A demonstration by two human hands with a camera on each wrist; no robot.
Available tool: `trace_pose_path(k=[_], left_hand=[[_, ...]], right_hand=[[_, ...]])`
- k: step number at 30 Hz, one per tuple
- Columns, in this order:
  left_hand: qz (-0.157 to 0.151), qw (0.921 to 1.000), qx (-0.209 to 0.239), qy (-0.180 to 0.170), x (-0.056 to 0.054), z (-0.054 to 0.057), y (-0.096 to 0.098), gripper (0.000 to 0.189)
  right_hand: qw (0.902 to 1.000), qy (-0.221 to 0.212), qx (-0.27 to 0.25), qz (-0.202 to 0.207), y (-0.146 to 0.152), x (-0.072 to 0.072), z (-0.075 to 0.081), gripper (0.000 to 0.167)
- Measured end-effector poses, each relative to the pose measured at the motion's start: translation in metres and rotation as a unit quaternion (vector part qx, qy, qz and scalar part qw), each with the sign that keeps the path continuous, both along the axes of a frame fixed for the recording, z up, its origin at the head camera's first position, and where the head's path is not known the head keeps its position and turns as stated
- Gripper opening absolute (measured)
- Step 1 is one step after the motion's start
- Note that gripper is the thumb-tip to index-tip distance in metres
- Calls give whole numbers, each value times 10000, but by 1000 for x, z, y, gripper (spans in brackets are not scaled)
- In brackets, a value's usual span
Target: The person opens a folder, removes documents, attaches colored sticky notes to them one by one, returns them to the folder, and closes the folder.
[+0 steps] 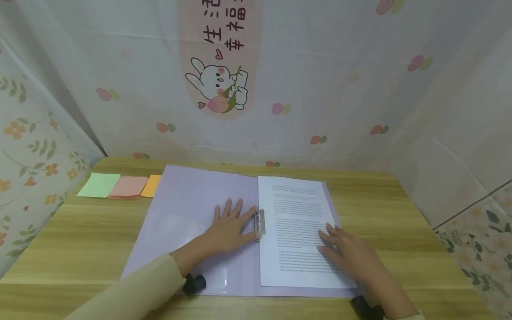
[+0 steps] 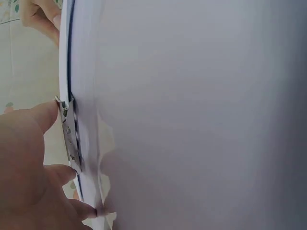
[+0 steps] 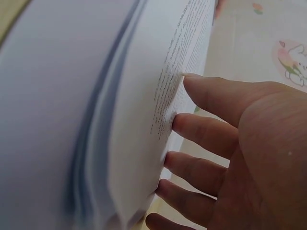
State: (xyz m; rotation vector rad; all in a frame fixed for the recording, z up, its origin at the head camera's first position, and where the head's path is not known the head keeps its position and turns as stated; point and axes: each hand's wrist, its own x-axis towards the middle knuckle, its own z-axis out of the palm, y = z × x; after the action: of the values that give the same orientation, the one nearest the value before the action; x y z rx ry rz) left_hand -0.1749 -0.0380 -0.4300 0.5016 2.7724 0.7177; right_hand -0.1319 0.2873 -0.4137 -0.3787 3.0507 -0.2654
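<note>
A light purple ring binder [image 1: 192, 195] lies spread flat on the table. Its metal ring clip [image 1: 260, 224] sits by the spine. On the right cover rests a stack of printed sheets [image 1: 296, 209], its left edge along the clip. My left hand [image 1: 226, 233] is over the left cover, fingers spread; thumb and index finger touch the two ends of the clip. In the left wrist view the clip [image 2: 71, 136] appears edge-on beside the fingertips. My right hand [image 1: 348, 253] rests its fingertips on the right side of the sheets; the right wrist view shows its fingers extended, gripping nothing.
Green sticky notes [image 1: 99, 185], pink sticky notes [image 1: 128, 186] and orange sticky notes [image 1: 151, 186] lie at the back left, the orange partly under the binder. Patterned cloth [image 1: 320, 89] hangs behind the wooden table [image 1: 384, 213] and along its sides.
</note>
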Motion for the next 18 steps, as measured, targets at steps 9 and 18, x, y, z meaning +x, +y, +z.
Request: trace_pose_path(k=[9, 18], left_hand=[[-44, 10000, 9, -21, 3, -2, 1, 77], [-125, 9999, -33, 73, 9, -5, 0, 73]], right_hand=[[10000, 45, -64, 27, 1, 0, 0, 44], [9999, 129, -3, 32, -1, 0, -1, 44]])
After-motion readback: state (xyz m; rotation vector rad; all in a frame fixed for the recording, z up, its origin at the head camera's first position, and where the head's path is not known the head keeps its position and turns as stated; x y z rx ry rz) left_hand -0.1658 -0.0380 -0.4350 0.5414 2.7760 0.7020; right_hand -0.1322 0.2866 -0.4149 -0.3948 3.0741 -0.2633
